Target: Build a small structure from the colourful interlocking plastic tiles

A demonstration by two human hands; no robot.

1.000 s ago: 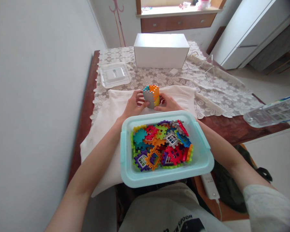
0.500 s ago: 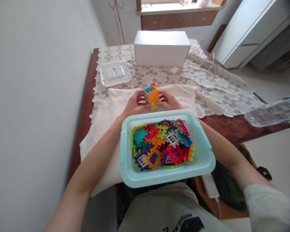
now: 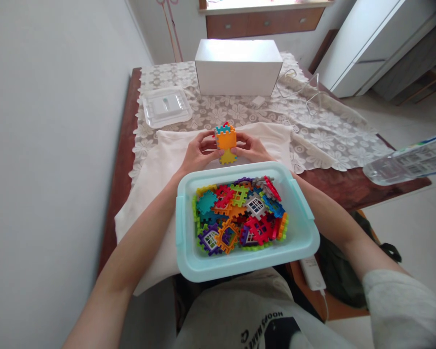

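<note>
Both hands grip a small cube built of interlocking toy panels (image 3: 225, 140), held over the white cloth (image 3: 150, 182). Its near side is orange, with teal, grey and red edges showing behind it, and a yellow panel sticks out at the bottom. My left hand (image 3: 200, 151) closes on its left side, thumb at the yellow panel. From the right, my right hand (image 3: 253, 147) holds it with the thumb near the same panel. Closer to my body, a light-blue tub (image 3: 179, 220) is full of loose toothed panels in many colours, some with window shapes.
A white box (image 3: 239, 77) stands at the back of the lace-covered table. Left of it lies a clear plastic lid (image 3: 167, 107). A small white adapter (image 3: 257, 102) and a wire stand (image 3: 312, 99) are to the right. A plastic bottle (image 3: 409, 159) juts in at the right edge.
The toy cube has turned slightly in my hands, so its orange side and yellow panel face me more squarely. The whole view has shifted a little.
</note>
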